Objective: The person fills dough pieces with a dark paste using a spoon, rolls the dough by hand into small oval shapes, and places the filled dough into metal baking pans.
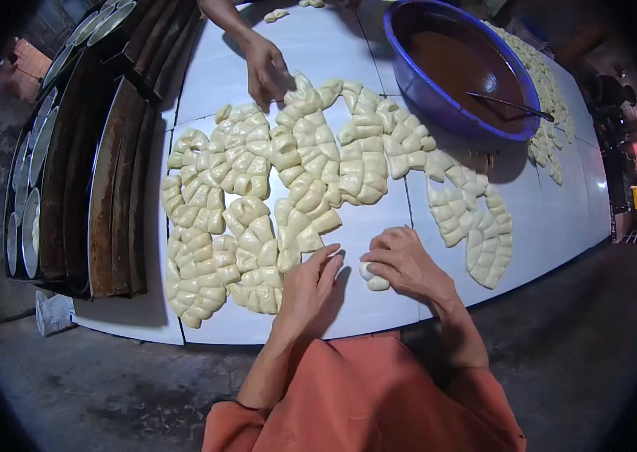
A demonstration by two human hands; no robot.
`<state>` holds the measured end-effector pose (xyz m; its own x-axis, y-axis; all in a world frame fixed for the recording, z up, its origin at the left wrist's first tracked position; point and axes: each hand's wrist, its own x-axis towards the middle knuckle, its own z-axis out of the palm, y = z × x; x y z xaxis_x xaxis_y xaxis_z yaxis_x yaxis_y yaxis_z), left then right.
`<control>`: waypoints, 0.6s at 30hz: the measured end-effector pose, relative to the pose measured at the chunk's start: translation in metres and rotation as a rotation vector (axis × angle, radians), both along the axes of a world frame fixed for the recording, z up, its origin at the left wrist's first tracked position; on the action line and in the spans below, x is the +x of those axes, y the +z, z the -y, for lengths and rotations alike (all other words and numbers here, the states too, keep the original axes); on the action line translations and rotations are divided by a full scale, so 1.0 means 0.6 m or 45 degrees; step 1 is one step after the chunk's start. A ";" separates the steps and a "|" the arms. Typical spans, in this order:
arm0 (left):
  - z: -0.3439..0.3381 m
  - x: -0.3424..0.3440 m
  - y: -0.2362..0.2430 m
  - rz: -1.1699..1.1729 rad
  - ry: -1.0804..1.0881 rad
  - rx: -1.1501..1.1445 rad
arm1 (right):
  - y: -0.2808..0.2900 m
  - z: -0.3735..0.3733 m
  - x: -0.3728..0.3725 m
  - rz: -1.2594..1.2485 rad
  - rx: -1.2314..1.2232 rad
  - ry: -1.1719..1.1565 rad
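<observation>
Many pale, shiny dough pieces (254, 154) lie pressed together in curved clusters on the white table (349, 301). Close to the table's near edge, my right hand (405, 262) curls over a small lump of dough (376, 280), its fingers closed on it; part of the lump is hidden beneath them. My left hand (312, 286) rests on its edge beside the nearest cluster, fingers stretched out and nothing in it. Between my two hands lies a bare strip of tabletop.
A blue basin (409, 83) of brown liquid, with a long-handled utensil (511, 105) in it, stands at the far right. More dough (548, 105) lies beyond it. Rusty metal trays (100, 188) and round pans (30, 230) are stacked at left. Another person's hand (266, 71) touches the far dough.
</observation>
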<state>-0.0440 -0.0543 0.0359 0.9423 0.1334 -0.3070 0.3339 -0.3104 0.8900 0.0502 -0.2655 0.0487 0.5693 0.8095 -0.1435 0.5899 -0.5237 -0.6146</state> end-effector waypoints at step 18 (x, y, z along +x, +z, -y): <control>0.014 -0.023 -0.003 -0.003 -0.237 -0.037 | 0.025 -0.009 -0.048 -0.162 -0.012 -0.657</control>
<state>-0.0578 -0.0629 0.0342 0.9490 -0.0525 -0.3107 0.2754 -0.3413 0.8987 0.0212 -0.2601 0.0638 0.8710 0.4269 -0.2431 0.1749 -0.7319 -0.6586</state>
